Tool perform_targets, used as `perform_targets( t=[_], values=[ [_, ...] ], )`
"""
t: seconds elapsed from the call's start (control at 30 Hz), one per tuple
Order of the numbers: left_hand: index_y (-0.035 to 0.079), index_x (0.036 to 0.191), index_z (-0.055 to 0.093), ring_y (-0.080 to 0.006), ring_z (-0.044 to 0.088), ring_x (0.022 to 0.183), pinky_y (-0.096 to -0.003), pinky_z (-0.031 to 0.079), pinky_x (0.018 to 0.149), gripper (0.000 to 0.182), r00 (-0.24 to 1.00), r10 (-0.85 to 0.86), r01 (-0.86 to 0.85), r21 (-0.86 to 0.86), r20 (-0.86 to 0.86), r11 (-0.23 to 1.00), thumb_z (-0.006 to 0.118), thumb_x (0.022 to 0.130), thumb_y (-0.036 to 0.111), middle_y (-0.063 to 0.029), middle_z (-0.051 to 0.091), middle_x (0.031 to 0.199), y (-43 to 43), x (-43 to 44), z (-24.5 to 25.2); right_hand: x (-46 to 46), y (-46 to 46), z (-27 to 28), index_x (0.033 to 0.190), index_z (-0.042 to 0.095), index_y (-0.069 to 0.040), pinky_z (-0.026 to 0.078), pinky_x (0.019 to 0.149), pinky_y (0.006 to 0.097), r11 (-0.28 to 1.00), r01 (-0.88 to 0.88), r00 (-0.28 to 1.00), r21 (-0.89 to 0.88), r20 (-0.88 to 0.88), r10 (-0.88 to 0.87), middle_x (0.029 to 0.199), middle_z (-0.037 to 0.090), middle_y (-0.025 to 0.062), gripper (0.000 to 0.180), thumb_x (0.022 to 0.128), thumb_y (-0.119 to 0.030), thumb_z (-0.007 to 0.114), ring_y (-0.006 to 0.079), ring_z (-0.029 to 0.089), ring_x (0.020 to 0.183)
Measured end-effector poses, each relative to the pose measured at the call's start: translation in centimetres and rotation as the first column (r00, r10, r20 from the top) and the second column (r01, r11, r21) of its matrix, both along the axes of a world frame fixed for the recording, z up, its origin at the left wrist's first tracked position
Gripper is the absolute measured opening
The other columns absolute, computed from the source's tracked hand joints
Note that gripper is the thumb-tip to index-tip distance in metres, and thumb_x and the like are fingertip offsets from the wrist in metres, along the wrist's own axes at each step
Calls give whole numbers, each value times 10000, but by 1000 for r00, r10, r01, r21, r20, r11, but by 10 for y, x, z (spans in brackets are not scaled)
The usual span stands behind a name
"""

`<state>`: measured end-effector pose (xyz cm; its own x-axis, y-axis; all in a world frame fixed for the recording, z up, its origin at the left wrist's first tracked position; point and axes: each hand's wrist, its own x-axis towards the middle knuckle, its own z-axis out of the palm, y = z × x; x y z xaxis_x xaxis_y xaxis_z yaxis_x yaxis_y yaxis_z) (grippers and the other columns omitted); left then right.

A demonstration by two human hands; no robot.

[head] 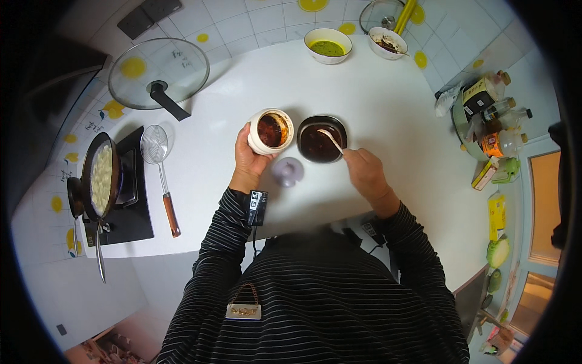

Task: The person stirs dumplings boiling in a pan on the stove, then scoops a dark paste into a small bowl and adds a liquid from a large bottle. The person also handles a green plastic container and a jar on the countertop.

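Observation:
In my left hand [250, 154] is a white ceramic jar [263, 146], tilted so its mouth faces up at me. Dark red-brown sauce [270, 131] coats its inside. My right hand [366, 175] grips a small pale spoon [332, 140] by its handle, the bowl end over a dark square-sided dish [344, 132]. Dark brown liquid [313, 143] fills much of that dish; whether the spoon touches it I cannot tell. A round lilac jar lid [288, 173] lies on the white counter below the jar and dish.
At left, a frying pan [119, 170] holding pale food sits on a black stove [136, 227]. A wire skimmer [155, 144] lies beside it, and a glass lid [168, 50] stands behind. Two bowls [328, 59] [386, 53] stand at the back; bottles [502, 142] crowd the right.

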<state>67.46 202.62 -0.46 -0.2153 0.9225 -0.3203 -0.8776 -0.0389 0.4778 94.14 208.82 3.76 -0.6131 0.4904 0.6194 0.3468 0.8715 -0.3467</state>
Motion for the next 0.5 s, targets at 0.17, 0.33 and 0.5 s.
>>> perform_targets(
  t=[0.17, 0.33, 0.5],
  values=[
    [103, 1188, 509, -295, 545, 1010, -411, 482, 695, 527, 1000, 30, -30, -1, -5, 1000, 434, 850, 500, -118, 555, 1161, -3, 1, 8, -3, -4, 3, 891, 559, 13, 440, 523, 342, 999, -44, 996, -22, -74, 43, 692, 518, 121, 172, 729, 69, 578, 271, 523, 613],
    [106, 1172, 520, -272, 561, 925, -346, 442, 556, 518, 1000, 18, -18, 27, 7, 999, 431, 849, 501, -108, 570, 1122, -4, 5, 10, 2, -6, -1, 925, 566, 19, 455, 539, 335, 998, -37, 996, 56, -85, 41, 703, 529, 128, 199, 731, 60, 583, 274, 538, 638],
    [96, 1213, 501, -311, 524, 1086, -471, 468, 831, 531, 999, 41, -42, 15, 31, 999, 427, 850, 478, -122, 534, 1209, 0, 7, 6, 6, 0, -28, 913, 576, 47, 487, 576, 304, 928, 138, 982, -345, -71, -173, 694, 543, 86, 125, 804, -11, 554, 208, 546, 598]
  ],
)
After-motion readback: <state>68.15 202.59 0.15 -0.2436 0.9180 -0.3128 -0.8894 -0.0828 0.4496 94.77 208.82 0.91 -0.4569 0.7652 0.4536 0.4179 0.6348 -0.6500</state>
